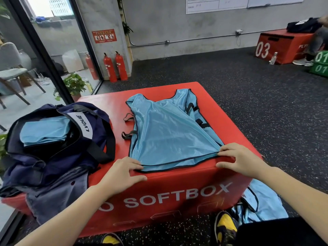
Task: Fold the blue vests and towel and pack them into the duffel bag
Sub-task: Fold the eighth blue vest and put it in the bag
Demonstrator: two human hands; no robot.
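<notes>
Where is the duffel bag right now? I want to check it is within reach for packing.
In the head view the duffel bag sits open on the left part of the red soft box, beside the spread vest, with folded blue fabric inside.

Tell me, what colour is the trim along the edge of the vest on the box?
Black trim on the light blue vest, seen in the head view.

vest (pixel 170 132): light blue mesh, black trim and straps | duffel bag (pixel 58 139): navy, black straps, white panel with black lettering | folded vests (pixel 46 130) inside it: light blue | box (pixel 159 190): red, white lettering | floor (pixel 248 96): dark, pale speckles | shoes (pixel 225 226): yellow and black | fire extinguishers (pixel 115 66): red
</notes>
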